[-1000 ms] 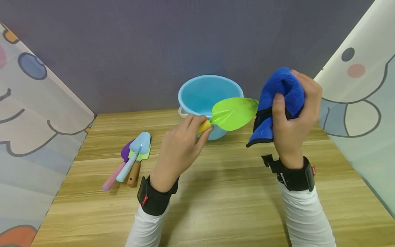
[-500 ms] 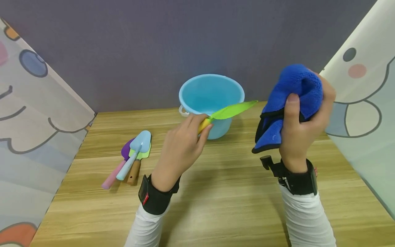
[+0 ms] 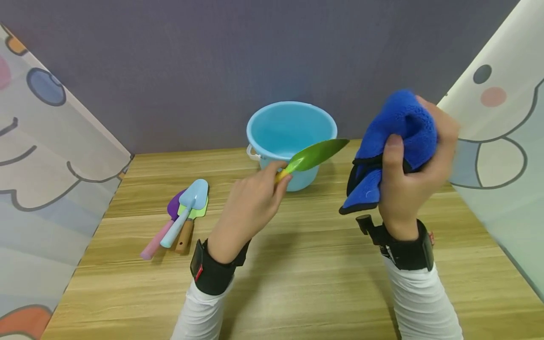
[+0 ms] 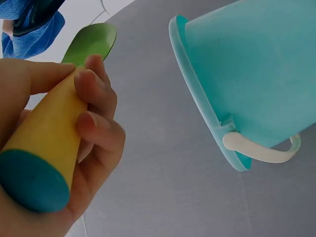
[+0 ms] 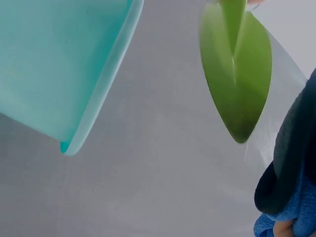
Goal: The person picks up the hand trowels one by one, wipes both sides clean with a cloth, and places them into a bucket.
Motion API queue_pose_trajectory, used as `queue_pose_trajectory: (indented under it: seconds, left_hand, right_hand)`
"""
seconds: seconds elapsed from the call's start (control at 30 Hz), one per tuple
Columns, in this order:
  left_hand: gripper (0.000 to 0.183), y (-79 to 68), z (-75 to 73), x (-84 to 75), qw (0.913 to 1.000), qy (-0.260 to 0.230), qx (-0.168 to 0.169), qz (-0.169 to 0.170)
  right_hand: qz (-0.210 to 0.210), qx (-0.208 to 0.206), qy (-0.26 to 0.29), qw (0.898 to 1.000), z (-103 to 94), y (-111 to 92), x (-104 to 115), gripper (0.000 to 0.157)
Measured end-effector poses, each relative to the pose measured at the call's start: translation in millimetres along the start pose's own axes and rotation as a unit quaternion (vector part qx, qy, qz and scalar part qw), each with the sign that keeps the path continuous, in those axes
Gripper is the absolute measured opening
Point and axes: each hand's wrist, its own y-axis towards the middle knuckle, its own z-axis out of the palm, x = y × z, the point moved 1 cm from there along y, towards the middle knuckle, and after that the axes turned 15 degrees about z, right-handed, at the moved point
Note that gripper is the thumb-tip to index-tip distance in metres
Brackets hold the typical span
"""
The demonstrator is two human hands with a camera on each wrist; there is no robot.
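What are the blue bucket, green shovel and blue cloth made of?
Bucket: probably plastic; it's smooth, evenly coloured and slightly shiny.
Shovel: the thin, glossy green blade looks like painted metal; the smooth yellow handle could be painted wood or plastic.
Cloth: fabric, perhaps microfibre; its surface is fuzzy and softly folded.

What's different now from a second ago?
The right hand has carried the blue cloth rightward, away from the green trowel; the left hand has turned that trowel, which looks narrower. Neither hand let go. The bucket and the pile of tools stayed put.
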Motion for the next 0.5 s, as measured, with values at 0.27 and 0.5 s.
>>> queue_pose_trajectory:
  seconds: [0.27, 0.5]
  left_hand:
    - [0.032, 0.1, -3.0, 1.9, 0.9988, -0.037, 0.002, -0.032]
    - [0.03, 0.1, -3.0, 3.2, 0.9996, 0.011, -0.007, -0.026]
  right_hand:
    - [-0.092, 0.076, -0.049, 0.992, 13.7, -26.5, -7.7, 0.056]
    - [-0.185, 0.224, -0.121, 0.949, 16.9, -46.8, -22.3, 0.035]
